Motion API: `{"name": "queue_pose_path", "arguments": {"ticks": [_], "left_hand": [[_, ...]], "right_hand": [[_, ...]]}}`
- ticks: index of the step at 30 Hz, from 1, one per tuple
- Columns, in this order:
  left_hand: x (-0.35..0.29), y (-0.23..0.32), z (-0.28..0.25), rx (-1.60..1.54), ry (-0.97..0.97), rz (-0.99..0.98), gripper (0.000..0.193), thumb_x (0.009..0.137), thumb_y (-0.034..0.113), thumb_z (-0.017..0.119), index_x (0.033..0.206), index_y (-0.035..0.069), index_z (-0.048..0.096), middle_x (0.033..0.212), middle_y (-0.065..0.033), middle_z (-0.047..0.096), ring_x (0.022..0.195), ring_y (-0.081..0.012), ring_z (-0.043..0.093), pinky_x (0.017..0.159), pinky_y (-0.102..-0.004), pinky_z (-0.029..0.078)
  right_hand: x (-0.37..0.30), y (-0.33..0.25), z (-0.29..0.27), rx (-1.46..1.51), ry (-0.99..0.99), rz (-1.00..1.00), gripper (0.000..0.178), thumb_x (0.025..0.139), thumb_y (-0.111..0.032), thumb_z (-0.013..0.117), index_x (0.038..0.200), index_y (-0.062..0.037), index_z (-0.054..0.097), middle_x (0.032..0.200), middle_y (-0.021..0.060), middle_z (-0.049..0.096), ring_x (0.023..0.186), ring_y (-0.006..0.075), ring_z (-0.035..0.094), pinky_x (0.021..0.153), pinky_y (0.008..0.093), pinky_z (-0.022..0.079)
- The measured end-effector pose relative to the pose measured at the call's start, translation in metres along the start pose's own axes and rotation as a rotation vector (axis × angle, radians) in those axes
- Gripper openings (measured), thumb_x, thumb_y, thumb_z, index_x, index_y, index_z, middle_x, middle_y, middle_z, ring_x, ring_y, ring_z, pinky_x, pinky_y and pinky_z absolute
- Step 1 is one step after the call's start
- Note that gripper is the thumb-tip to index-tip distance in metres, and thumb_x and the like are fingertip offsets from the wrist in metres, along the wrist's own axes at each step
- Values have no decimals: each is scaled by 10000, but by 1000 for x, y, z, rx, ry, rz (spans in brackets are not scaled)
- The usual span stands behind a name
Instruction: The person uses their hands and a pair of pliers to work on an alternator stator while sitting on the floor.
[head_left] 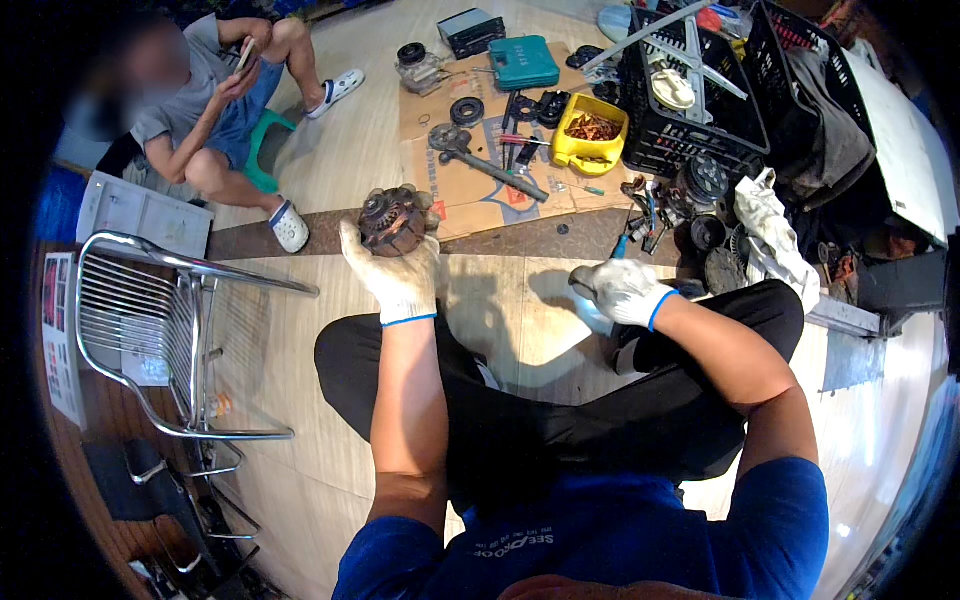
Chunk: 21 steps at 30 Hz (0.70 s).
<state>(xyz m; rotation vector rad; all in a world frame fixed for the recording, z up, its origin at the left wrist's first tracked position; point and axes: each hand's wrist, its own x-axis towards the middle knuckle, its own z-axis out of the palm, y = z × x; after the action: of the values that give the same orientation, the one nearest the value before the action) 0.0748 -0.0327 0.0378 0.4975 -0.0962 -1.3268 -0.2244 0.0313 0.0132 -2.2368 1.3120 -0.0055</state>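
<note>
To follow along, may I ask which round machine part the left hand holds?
The dark, coppery round metal part, raised in the white-gloved left hand; the black ring lies on brown cardboard.

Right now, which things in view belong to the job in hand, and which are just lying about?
Likely in the job:
- dark round metal part, held in the left grip
- anything in the right grip; contents unclear

Apparently lying about, none being touched:
- yellow container
- teal case
- black crate
- metal chair
</note>
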Motion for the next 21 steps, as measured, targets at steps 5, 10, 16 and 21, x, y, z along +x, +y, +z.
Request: {"name": "queue_pose_path", "arguments": {"ticks": [5, 10, 16, 21], "left_hand": [[0, 1, 6, -52, -26, -24, 562, 966, 569, 449, 1150, 66, 619, 1113, -178, 661, 957, -377, 634, 788, -493, 492], [-4, 12, 9, -21, 58, 25, 590, 995, 599, 354, 1126, 90, 622, 1089, -127, 674, 1027, -354, 632, 805, -512, 518], [0, 9, 0, -32, 54, 19, 573, 978, 587, 415, 1147, 78, 619, 1112, -155, 669, 1025, -386, 632, 794, -513, 532], [-8, 0, -4, -9, -230, -210, 651, 930, 594, 499, 1243, 31, 594, 1166, -262, 638, 1058, -434, 617, 817, -541, 532]], "right_hand": [[5, 10, 29, 73, -138, 57, 387, 1023, -411, 452, 1178, -124, 660, 1007, 181, 716, 947, 377, 686, 801, 472, 527], [6, 13, 19, -3, -214, 125, 329, 987, -312, 485, 1070, -67, 688, 1006, 208, 710, 959, 394, 682, 800, 486, 535], [3, 11, -6, -42, -426, 12, 496, 925, -398, 614, 1303, -77, 608, 1174, 227, 662, 1103, 386, 634, 932, 471, 500], [9, 6, -32, 155, -55, -235, 806, 861, -608, 611, 1455, -83, 461, 1435, 261, 490, 1257, 415, 532, 1038, 460, 445]]}}
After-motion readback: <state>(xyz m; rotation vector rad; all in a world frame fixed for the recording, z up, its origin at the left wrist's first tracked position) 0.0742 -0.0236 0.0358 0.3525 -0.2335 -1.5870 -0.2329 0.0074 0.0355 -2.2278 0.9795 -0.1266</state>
